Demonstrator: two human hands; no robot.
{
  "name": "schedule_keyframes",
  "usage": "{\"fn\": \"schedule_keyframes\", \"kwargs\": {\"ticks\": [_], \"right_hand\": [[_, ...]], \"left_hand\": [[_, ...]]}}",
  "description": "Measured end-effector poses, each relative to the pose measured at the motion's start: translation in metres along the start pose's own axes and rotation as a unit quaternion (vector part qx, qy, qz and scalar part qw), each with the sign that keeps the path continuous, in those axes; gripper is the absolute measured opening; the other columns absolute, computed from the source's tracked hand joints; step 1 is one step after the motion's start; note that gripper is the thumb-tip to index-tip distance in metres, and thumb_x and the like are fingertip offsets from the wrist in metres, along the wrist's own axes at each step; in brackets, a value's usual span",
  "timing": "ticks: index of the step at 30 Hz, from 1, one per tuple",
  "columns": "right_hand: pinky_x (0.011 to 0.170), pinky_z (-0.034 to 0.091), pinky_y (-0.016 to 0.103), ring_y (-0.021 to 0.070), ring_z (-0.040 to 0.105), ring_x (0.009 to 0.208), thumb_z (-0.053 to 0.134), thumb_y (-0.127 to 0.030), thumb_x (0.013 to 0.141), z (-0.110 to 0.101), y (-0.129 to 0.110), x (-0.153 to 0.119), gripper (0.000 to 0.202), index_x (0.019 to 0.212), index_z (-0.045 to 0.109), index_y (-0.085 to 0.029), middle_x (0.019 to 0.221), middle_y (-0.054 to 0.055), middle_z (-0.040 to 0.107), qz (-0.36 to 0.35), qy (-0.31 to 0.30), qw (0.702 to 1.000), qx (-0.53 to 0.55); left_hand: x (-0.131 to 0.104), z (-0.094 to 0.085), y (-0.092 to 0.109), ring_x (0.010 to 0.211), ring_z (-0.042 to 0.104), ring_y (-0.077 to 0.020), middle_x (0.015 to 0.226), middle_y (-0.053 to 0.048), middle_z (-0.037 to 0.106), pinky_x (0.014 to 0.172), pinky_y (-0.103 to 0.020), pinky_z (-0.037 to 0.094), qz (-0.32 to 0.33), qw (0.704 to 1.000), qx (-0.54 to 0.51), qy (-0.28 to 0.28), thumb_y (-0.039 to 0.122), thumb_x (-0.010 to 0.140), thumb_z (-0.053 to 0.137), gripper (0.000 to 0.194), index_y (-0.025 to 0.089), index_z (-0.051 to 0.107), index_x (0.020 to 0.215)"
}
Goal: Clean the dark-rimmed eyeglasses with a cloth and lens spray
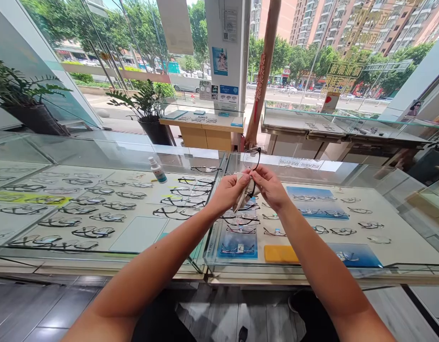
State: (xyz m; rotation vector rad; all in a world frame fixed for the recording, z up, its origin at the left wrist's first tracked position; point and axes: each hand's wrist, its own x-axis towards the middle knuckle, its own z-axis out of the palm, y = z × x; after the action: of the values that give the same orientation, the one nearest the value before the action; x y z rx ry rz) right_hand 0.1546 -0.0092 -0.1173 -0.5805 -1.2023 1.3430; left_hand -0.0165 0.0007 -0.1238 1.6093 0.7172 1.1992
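Observation:
A pair of eyeglasses (252, 156) with a thin dark frame is held up over the glass display counter, one lens standing above my fingers. My left hand (228, 190) is closed on a pale cleaning cloth (241, 198), which hangs below the fingers and wraps part of the glasses. My right hand (270, 186) pinches the glasses from the other side, its fingertips meeting those of the left. The lower lens and part of the frame are hidden by the cloth and fingers.
A white spray bottle (157, 171) stands on the counter glass (134, 159) to the left. Several rows of eyeglasses (94, 231) lie inside the case, with an orange-yellow case (281, 254) below my right forearm. Potted plants (151, 111) stand beyond, near the window.

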Motion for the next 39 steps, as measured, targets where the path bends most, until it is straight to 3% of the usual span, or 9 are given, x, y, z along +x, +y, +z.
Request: {"fn": "schedule_keyframes", "kwargs": {"ticks": [4, 11, 14, 17, 24, 30, 34, 39], "right_hand": [[0.090, 0.062, 0.028, 0.0162, 0.075, 0.094, 0.099, -0.059, 0.076, -0.0001, 0.0008, 0.0004, 0.042, 0.093, 0.078, -0.027, 0.102, 0.000, 0.084, -0.003, 0.007, 1.000, -0.009], [0.080, 0.060, 0.025, 0.0146, 0.072, 0.088, 0.099, -0.054, 0.076, 0.0013, 0.0000, 0.0001, 0.041, 0.095, 0.076, -0.026, 0.103, 0.001, 0.082, 0.024, 0.017, 0.999, 0.035], [0.079, 0.060, 0.024, 0.0146, 0.071, 0.088, 0.101, -0.052, 0.074, 0.0005, 0.0006, 0.0007, 0.041, 0.093, 0.077, -0.026, 0.103, 0.001, 0.083, 0.023, 0.022, 0.998, 0.054], [0.077, 0.060, 0.023, 0.0141, 0.071, 0.087, 0.104, -0.052, 0.070, -0.0010, 0.0012, 0.0017, 0.042, 0.090, 0.078, -0.026, 0.100, -0.001, 0.083, 0.026, 0.025, 0.996, 0.080], [0.083, 0.064, 0.024, 0.0150, 0.072, 0.090, 0.105, -0.047, 0.070, -0.0005, 0.0008, 0.0022, 0.039, 0.089, 0.078, -0.027, 0.101, -0.002, 0.083, 0.024, 0.023, 0.993, 0.117], [0.076, 0.062, 0.022, 0.0126, 0.071, 0.085, 0.105, -0.043, 0.072, 0.0029, 0.0020, 0.0014, 0.038, 0.090, 0.076, -0.025, 0.100, -0.002, 0.082, 0.034, 0.019, 0.989, 0.143], [0.068, 0.058, 0.020, 0.0112, 0.068, 0.078, 0.103, -0.037, 0.074, 0.0026, 0.0037, 0.0015, 0.036, 0.092, 0.074, -0.026, 0.093, -0.004, 0.079, 0.040, 0.030, 0.987, 0.151], [0.067, 0.056, 0.023, 0.0125, 0.069, 0.079, 0.097, -0.036, 0.081, 0.0030, 0.0054, 0.0018, 0.031, 0.093, 0.071, -0.026, 0.094, -0.003, 0.079, 0.036, 0.037, 0.991, 0.123]], "left_hand": [[-0.0004, -0.0004, 0.0007, 0.103, 0.073, -0.0252, 0.079, -0.007, 0.073, 0.088, -0.031, 0.056, 0.002, 1.000, -0.007, -0.008, 0.080, 0.089, 0.080, 0.062, 0.019, 0.074, 0.075], [-0.0029, -0.0018, 0.0040, 0.069, 0.064, -0.0139, 0.082, -0.003, 0.072, 0.064, -0.024, 0.052, -0.068, 0.992, -0.084, -0.058, 0.070, 0.080, 0.094, 0.061, 0.013, 0.078, 0.096], [-0.0032, -0.0024, 0.0053, 0.070, 0.067, -0.0140, 0.085, -0.003, 0.073, 0.065, -0.024, 0.056, -0.085, 0.987, -0.109, -0.076, 0.062, 0.076, 0.099, 0.061, 0.012, 0.077, 0.102], [-0.0026, -0.0032, 0.0043, 0.074, 0.072, -0.0165, 0.091, -0.004, 0.075, 0.073, -0.029, 0.061, -0.101, 0.983, -0.127, -0.089, 0.055, 0.072, 0.104, 0.069, 0.012, 0.077, 0.120], [-0.0012, -0.0042, -0.0006, 0.096, 0.075, -0.0225, 0.129, -0.015, 0.080, 0.085, -0.032, 0.062, -0.061, 0.990, -0.095, -0.084, 0.050, 0.076, 0.101, 0.071, 0.014, 0.081, 0.133], [-0.0017, -0.0034, 0.0001, 0.114, 0.076, -0.0319, 0.164, -0.019, 0.063, 0.086, -0.035, 0.061, -0.060, 0.995, -0.059, -0.056, 0.057, 0.074, 0.099, 0.077, 0.016, 0.081, 0.136], [-0.0020, -0.0018, 0.0018, 0.115, 0.075, -0.0329, 0.148, -0.021, 0.074, 0.085, -0.034, 0.059, -0.043, 0.998, -0.026, -0.042, 0.064, 0.075, 0.096, 0.080, 0.012, 0.080, 0.134], [-0.0011, 0.0004, -0.0006, 0.106, 0.073, -0.0274, 0.131, -0.018, 0.079, 0.086, -0.033, 0.057, -0.013, 1.000, 0.009, -0.023, 0.072, 0.080, 0.089, 0.078, 0.011, 0.081, 0.129]]}}
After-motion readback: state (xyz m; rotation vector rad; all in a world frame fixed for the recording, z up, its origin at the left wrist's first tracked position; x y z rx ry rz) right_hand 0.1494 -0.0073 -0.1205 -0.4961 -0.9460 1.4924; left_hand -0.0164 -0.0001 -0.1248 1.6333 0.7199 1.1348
